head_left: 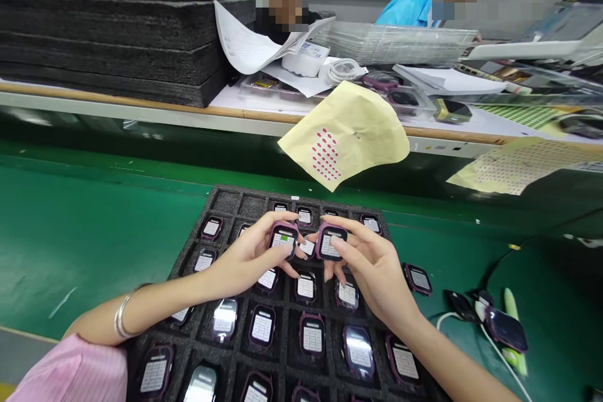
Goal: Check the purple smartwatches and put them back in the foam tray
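My left hand [261,248] grips a purple smartwatch case [284,235] by its edges, thumb near its lit screen, which shows a grid with a green patch. In my right hand [365,248] is a second smartwatch [326,242], its screen showing a white grid and the thumb resting on it. Both are held side by side, a little apart, over a black foam tray [226,201]. Several more watches, such as this one [312,334], lie in the tray's compartments with screens up, most of them lit. My forearms cover some compartments.
Right of the tray, one watch [418,278] lies on the green surface, near another watch [506,328] with a white cable. Black foam trays [103,31] are stacked at back left. A yellow sticker sheet [358,132] hangs from the cluttered shelf. Two people sit beyond.
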`<state>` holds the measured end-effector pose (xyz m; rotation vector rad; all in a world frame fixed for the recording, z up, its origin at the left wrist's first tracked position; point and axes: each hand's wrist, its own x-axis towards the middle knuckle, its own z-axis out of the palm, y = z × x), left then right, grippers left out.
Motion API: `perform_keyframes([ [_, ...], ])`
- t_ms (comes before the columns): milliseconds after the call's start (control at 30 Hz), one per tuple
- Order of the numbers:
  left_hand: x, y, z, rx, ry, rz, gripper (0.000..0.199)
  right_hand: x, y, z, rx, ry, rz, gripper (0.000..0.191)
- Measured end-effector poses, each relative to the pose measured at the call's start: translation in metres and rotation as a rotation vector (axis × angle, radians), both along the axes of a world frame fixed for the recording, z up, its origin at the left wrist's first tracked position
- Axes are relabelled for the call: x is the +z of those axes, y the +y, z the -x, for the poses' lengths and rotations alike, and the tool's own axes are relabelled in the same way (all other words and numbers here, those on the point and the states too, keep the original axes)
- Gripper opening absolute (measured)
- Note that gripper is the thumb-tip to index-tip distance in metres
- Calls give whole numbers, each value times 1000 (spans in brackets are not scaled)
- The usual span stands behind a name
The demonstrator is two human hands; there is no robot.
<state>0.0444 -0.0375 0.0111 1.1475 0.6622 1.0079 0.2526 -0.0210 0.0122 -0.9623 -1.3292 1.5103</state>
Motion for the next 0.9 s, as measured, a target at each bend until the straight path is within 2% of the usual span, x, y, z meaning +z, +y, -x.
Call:
perform_keyframes([
  [200, 0, 4, -1, 72, 4, 11, 34, 6, -4, -1, 115, 49, -32, 43],
  [433, 5, 2, 0, 81, -8, 10, 53, 0, -2, 1, 112, 40, -51, 48],
  [500, 5, 2, 0, 86, 4, 7, 53, 0, -2, 0, 141, 74, -42, 48],
  [633, 2, 3, 0, 99, 42, -10, 44, 1, -3, -1, 145, 113, -25, 41],
  [800, -2, 2, 3, 59, 25, -58, 49, -3, -3, 1, 71, 77, -61, 28],
  [900, 0, 1, 2, 74, 23, -80, 42, -4, -3, 1, 64, 62, -65, 27],
])
